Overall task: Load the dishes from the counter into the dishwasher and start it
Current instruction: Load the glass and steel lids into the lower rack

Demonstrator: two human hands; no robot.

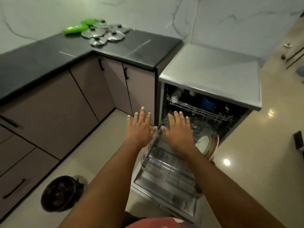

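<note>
- Both hands hold nothing: left hand point(139, 129) and right hand point(178, 131) are flat, fingers spread.
- Beneath them, the open dishwasher point(210, 76); plates point(207, 145) stand in its lower rack point(162, 163), right of the right hand.
- Steel lids point(105, 34) lie on the counter point(41, 60), far beyond the left hand.

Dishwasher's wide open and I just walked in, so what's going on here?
A person stands over the open dishwasher, left hand and right hand held out flat by the pulled-out lower rack, holding nothing. Some plates stand at the rack's right side. Steel lids lie on the counter, not yet loaded.
</note>
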